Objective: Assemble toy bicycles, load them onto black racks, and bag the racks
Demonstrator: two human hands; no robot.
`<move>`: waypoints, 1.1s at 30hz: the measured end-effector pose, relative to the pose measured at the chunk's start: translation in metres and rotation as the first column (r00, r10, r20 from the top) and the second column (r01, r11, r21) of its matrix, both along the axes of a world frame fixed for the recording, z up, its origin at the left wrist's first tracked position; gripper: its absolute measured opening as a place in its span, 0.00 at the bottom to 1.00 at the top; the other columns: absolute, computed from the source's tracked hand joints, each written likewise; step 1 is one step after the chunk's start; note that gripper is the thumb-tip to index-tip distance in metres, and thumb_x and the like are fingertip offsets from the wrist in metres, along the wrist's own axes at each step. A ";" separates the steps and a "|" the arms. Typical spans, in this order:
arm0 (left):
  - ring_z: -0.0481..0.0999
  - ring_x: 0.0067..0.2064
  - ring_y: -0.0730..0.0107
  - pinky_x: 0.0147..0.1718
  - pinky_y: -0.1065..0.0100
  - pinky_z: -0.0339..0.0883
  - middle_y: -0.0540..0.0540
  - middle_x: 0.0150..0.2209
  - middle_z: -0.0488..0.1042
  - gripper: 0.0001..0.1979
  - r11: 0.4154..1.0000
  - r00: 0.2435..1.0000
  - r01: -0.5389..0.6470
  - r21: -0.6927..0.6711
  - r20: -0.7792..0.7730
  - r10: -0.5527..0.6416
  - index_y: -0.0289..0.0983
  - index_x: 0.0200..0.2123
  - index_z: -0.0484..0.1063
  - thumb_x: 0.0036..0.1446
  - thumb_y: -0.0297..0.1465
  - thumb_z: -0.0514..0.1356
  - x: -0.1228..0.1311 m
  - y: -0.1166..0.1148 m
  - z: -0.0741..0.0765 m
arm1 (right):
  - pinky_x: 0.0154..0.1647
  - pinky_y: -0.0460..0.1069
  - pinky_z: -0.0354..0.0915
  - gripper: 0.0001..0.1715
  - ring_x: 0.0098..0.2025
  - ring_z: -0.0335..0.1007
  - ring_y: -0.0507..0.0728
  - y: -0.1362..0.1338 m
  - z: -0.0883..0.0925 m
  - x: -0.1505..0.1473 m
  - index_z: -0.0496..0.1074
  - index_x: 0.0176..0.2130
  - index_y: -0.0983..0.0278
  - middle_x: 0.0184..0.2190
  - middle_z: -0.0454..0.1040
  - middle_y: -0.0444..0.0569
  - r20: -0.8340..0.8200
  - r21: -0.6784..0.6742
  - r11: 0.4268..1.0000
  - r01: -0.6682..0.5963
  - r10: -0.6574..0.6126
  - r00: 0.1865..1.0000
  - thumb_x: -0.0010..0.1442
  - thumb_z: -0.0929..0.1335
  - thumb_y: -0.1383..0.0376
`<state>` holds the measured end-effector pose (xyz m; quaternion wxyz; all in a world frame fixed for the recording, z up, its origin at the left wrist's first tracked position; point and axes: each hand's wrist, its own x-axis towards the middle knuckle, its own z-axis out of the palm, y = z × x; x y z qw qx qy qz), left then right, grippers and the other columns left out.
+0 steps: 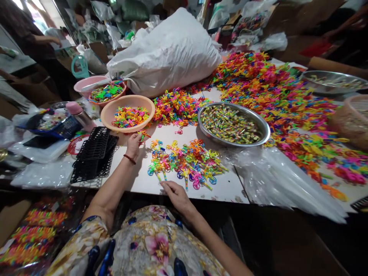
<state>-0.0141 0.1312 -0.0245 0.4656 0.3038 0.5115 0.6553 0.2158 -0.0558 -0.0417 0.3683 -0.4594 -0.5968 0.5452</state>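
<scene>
Pinching some colourful plastic bits (143, 135), the left hand (133, 147) is right by the peach bowl (105, 117). Right hand's (177, 194) narrow, fingertips at a striped stick (158, 177) by the counter's (221, 192) front edge; can't tell if it's gripped. Bare strip between the toy pile (188, 161) and black racks (94, 147), but the steel bowl (266, 138) crowds the pile's back right.

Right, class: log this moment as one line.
left hand: holds colourful plastic parts; right hand: at striped stick; metal basin: beyond toy pile
</scene>
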 end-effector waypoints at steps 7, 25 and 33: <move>0.74 0.29 0.77 0.29 0.75 0.69 0.47 0.29 0.75 0.05 0.972 0.889 0.229 -0.058 0.418 -0.185 0.34 0.34 0.72 0.54 0.26 0.66 0.001 -0.048 0.012 | 0.45 0.54 0.69 0.13 0.43 0.73 0.59 0.017 0.020 0.004 0.72 0.31 0.61 0.37 0.77 0.48 -0.092 -0.097 0.984 0.149 -0.158 0.983 0.49 0.74 0.56; 0.73 0.23 0.75 0.24 0.72 0.67 0.49 0.24 0.74 0.16 0.769 0.718 0.639 0.020 0.344 -0.605 0.33 0.32 0.74 0.43 0.33 0.75 0.010 -0.151 0.010 | 0.19 0.44 0.49 0.25 0.19 0.49 0.44 0.025 0.037 -0.036 0.73 0.36 0.62 0.23 0.68 0.37 -0.522 -0.417 0.905 -0.079 -0.168 0.836 0.43 0.79 0.52; 0.71 0.21 0.74 0.21 0.72 0.65 0.48 0.24 0.74 0.17 0.703 0.654 0.711 -0.017 0.382 -0.653 0.33 0.34 0.74 0.43 0.32 0.75 0.009 -0.157 0.004 | 0.19 0.43 0.47 0.24 0.22 0.58 0.45 0.016 0.031 -0.039 0.73 0.37 0.62 0.25 0.69 0.38 -0.526 -0.428 0.899 -0.088 -0.168 0.834 0.45 0.79 0.52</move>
